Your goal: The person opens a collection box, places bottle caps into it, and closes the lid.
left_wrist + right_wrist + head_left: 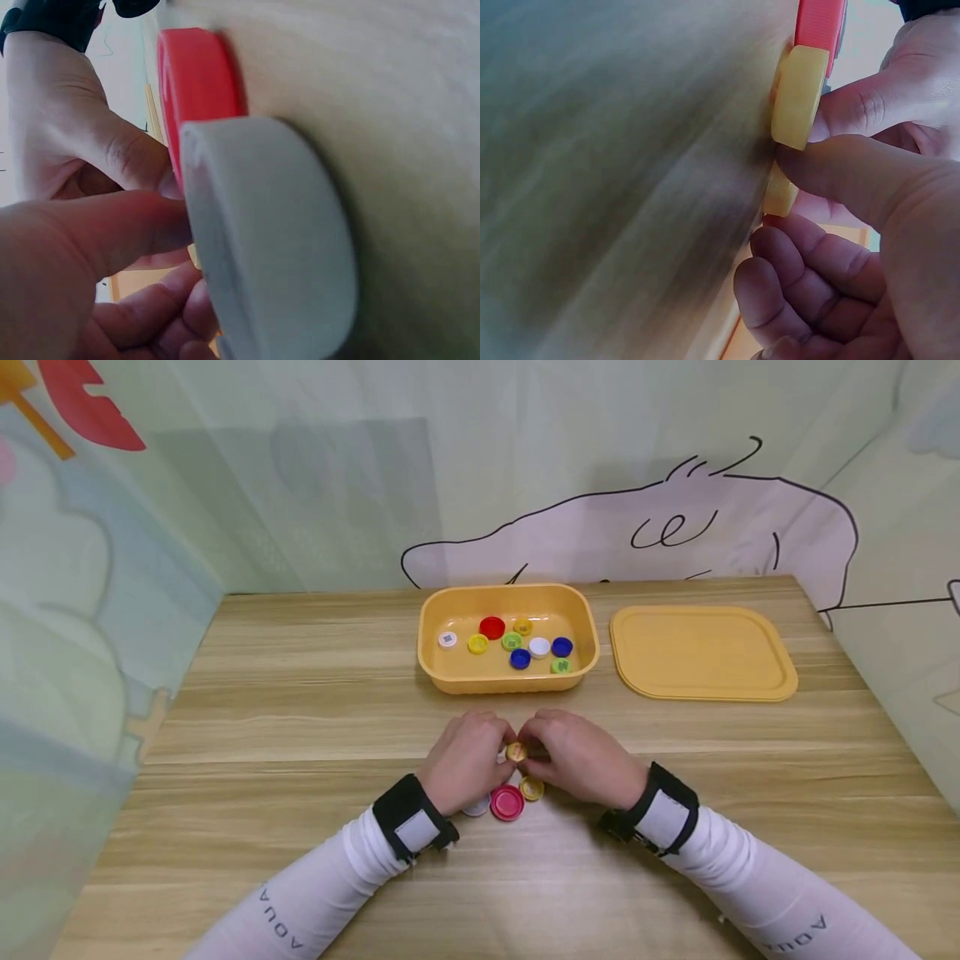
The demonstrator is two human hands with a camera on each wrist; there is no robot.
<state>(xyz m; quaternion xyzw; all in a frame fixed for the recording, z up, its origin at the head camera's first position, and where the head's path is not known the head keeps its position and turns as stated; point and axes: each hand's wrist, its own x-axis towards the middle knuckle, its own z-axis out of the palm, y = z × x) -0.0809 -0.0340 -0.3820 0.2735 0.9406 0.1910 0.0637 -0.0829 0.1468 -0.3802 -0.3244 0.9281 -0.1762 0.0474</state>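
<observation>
In the head view my left hand (467,764) and right hand (577,758) meet at a small yellow bottle cap (517,752) with a printed top. Thumb and fingers of each hand pinch it from either side, low over the table. Just nearer to me lie a pinkish-red cap (507,802), another yellow cap (532,788) and a whitish cap (476,807), partly covered by the left hand. The white cap (270,232) and red cap (202,75) fill much of the left wrist view. In the right wrist view the pinched cap (780,193) shows behind the right thumb.
A yellow tray (506,686) stands beyond the hands, holding several caps in red, yellow, green, blue and white. To its right a flat yellow lid (705,652) lies on the wooden table (315,693). Printed curtains hang behind and at the sides.
</observation>
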